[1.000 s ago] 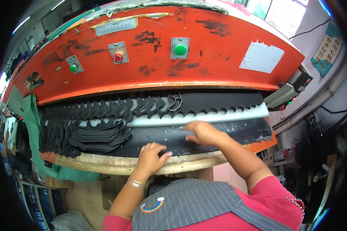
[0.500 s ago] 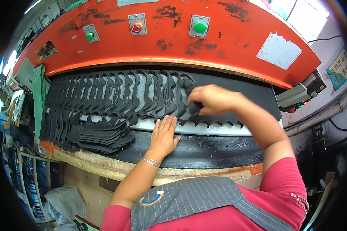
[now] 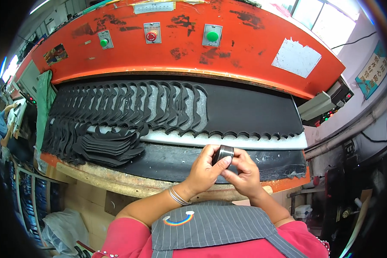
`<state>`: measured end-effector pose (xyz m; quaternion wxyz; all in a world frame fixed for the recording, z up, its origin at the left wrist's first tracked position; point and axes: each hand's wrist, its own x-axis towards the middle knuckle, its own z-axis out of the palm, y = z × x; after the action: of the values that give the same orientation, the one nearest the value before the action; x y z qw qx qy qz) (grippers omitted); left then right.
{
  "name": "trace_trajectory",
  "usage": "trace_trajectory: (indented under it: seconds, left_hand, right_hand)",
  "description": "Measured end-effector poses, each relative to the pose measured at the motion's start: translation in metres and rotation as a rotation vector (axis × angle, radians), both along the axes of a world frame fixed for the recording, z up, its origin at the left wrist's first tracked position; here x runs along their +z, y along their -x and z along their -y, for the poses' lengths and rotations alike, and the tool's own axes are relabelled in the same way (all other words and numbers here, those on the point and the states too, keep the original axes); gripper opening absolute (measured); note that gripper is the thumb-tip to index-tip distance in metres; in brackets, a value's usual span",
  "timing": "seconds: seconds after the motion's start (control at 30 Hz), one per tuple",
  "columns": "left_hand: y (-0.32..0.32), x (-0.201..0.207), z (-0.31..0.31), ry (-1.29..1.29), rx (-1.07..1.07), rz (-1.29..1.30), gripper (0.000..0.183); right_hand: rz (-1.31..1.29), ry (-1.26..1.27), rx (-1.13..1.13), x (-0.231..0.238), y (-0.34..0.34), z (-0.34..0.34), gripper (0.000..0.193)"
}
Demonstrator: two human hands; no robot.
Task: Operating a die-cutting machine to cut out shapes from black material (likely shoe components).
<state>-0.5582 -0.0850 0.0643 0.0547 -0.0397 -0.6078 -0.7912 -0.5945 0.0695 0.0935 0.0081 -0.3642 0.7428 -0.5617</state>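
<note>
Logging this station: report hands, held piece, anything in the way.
Left hand, right hand: both gripping dark piece. Black cutouts stacked to the left. Nothing visibly blocking.

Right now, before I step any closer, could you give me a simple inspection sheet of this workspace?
Surface: dark front strip with white specks, bordered by a worn wooden rail.
Job's things: black sheet over a white pad, scalloped along its near edge; stacked black pieces at left; small dark piece, exact kind unclear.
Clutter: crumpled clear plastic bag on the floor at left.
Hands: left hand and right hand hold the small dark piece together above the front strip.
Cables: dark cable against the right wall.
Surroundings: orange-red machine behind the sheet; another person at the far left.
</note>
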Motion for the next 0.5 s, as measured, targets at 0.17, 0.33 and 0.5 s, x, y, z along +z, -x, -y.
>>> trace_trajectory:
  seconds: [0.17,0.33,0.5]
  left_hand:
    - [-0.022,0.014,-0.009,0.264,0.088,-0.037,0.028]
    - [-0.023,0.001,-0.003,-0.14,0.321,-0.072,0.039]
    - [-0.017,0.006,0.102,-0.573,0.599,-0.037,0.056]
  right_hand:
    - [0.206,-0.012,-0.013,-0.012,-0.018,-0.004,0.029]
    - [0.153,-0.08,0.055,0.009,-0.026,0.009,0.021]
    - [0.324,0.37,0.094,0.035,0.006,-0.016,0.018]
